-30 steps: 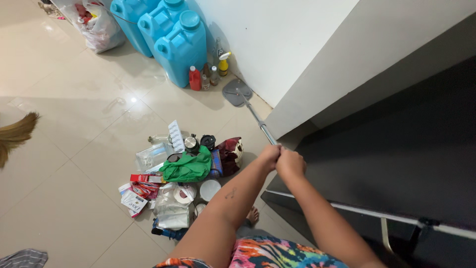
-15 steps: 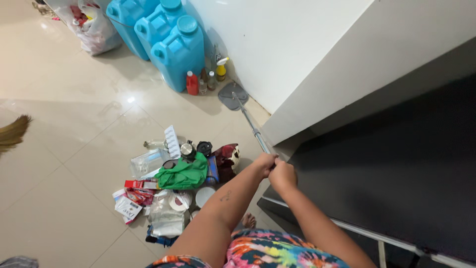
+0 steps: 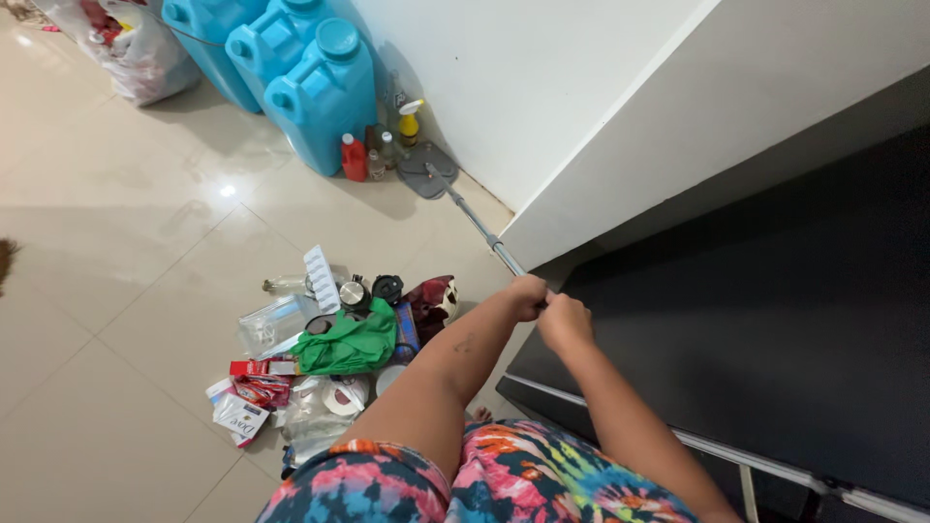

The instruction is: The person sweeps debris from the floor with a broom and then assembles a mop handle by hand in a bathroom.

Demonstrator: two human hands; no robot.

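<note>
Both my hands grip the metal pole of a flat mop [image 3: 475, 221]. My left hand [image 3: 526, 294] is wrapped around the pole's near end, and my right hand [image 3: 564, 323] holds it just behind, touching the left. The pole runs away from me across the tiled floor to a grey flat mop head [image 3: 426, 170], which lies by the white wall next to small bottles. My forearms reach out over my colourful patterned clothing [image 3: 484, 479].
A heap of litter [image 3: 329, 358] lies left of my arms: green cloth, plastic bags, packets, caps, a blister pack. Three blue water jugs [image 3: 291, 77] stand by the wall with small bottles [image 3: 373, 150]. A dark panel [image 3: 765, 320] fills the right; a white plastic bag [image 3: 126, 48] sits top left.
The mop head has slid further along the floor toward the wall and the small bottles. My view has shifted right, and the broom at the left edge has nearly left the frame.
</note>
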